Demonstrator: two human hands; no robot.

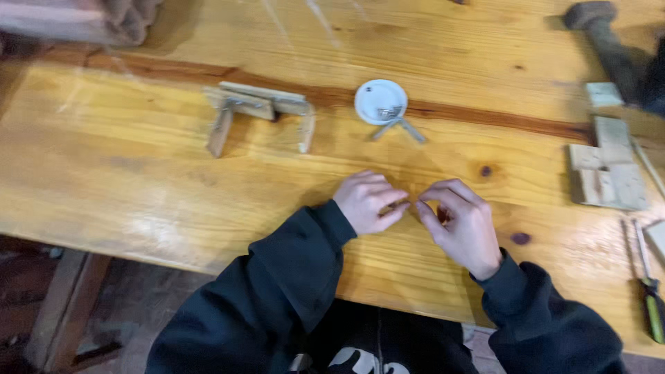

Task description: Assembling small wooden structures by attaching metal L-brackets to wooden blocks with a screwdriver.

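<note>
My left hand (368, 201) and my right hand (460, 223) meet fingertip to fingertip over the wooden table (138, 173), both in dark sleeves. Between the fingertips sits a small metal piece (402, 204), pinched by the left hand and touched by the right; it is too small and blurred to name. A white round dish (380, 102) holding small metal bits lies beyond the hands. Two flat metal strips (400, 129) form a V just in front of the dish.
A small assembly of wooden slats (258, 114) lies at the left of the dish. Several pale wooden blocks (607, 166) lie at the right edge. A screwdriver with a green handle (651, 305) is at the lower right. A hammer-like tool (603, 34) rests at the top right.
</note>
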